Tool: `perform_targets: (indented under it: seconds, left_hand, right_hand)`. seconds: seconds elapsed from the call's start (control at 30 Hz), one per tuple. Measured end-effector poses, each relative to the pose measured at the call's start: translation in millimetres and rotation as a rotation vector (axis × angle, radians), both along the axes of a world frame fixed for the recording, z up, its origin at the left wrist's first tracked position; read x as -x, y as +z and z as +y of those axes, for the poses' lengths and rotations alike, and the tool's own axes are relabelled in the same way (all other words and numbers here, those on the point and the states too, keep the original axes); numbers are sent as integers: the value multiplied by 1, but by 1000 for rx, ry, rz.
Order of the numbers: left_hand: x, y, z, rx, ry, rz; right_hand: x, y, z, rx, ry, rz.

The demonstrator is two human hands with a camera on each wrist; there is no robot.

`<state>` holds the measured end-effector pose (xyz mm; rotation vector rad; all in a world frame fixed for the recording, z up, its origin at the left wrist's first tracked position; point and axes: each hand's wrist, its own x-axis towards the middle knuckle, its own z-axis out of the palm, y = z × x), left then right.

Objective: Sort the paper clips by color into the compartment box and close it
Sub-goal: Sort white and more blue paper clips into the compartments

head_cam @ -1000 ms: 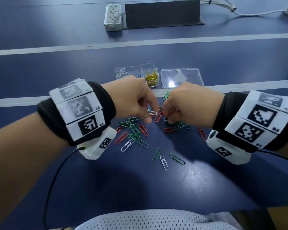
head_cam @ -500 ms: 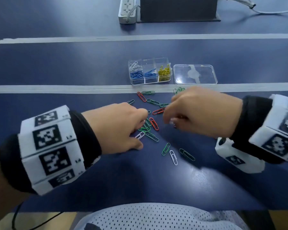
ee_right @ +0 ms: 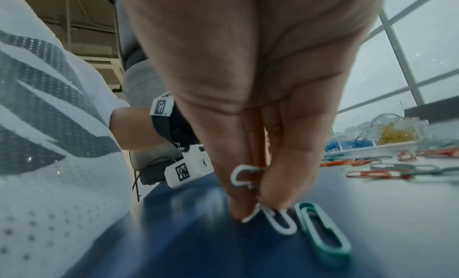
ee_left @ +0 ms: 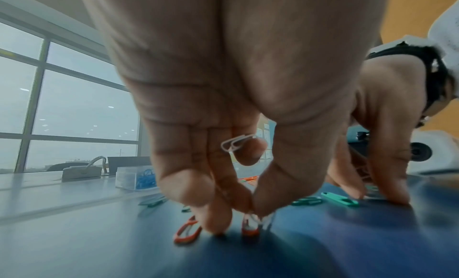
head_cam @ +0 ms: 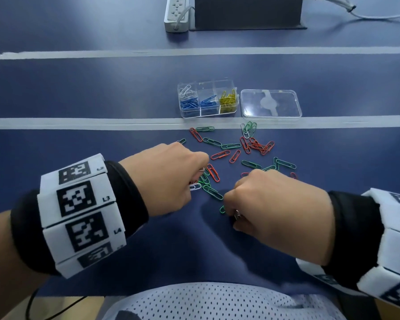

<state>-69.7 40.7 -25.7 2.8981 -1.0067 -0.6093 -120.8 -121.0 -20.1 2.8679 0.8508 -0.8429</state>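
Red, green and white paper clips [head_cam: 219, 155] lie scattered on the blue table. The clear compartment box [head_cam: 206, 83] stands open behind them, holding white, blue and yellow clips. Its lid [head_cam: 286, 105] lies flat to its right. My left hand [head_cam: 200, 179] keeps one white clip [ee_left: 237, 142] against its curled fingers. Its thumb and forefinger pinch another white clip [ee_left: 258, 219] at the table. My right hand [head_cam: 232, 213] holds a white clip [ee_right: 244, 176] and a red one, and pinches a further white clip [ee_right: 278, 219] beside a green clip [ee_right: 323, 231].
A white power strip [head_cam: 177, 15] and a dark panel [head_cam: 247, 12] stand at the far edge, with a cable [head_cam: 356, 15] running right. Two pale tape lines [head_cam: 79, 123] cross the table. My torso in a white mesh shirt [head_cam: 206, 301] is at the near edge.
My right hand has come back toward me, from the middle of the pile to the white clip near the front. The left hand has stayed over the left side of the pile.
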Motion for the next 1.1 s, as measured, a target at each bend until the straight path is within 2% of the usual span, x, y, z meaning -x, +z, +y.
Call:
perform_targets:
  seconds: [0.17,0.3,0.4,0.5,0.63,0.77,0.93,1.1]
  left_hand:
    - [-1,-2,1,20,1,10]
    - [-9,4,5,195,60,28]
    - [-22,7,10,336,170,76]
    - [-43,5,15,419,302,93]
    - [-84,8,8,499,465,60]
    - [-120,12,-1,526,592,67]
    - [-141,10,-9,531,689,116]
    - [-138,14,-7,538,721,140]
  right_hand:
    - [4,2,1,1,-38,30]
    - [0,8,2,-5,-42,60]
    - [-11,23,4,-67,-59,85]
    - [-41,37,4,-159,-138,67]
    - [-106,42,10,-345,-388,68]
    - [-165,40,21,-455,-511,-30]
    - [-204,34,31,-461,-573,-74]
    - [-216,22,36,-422,-603,-89]
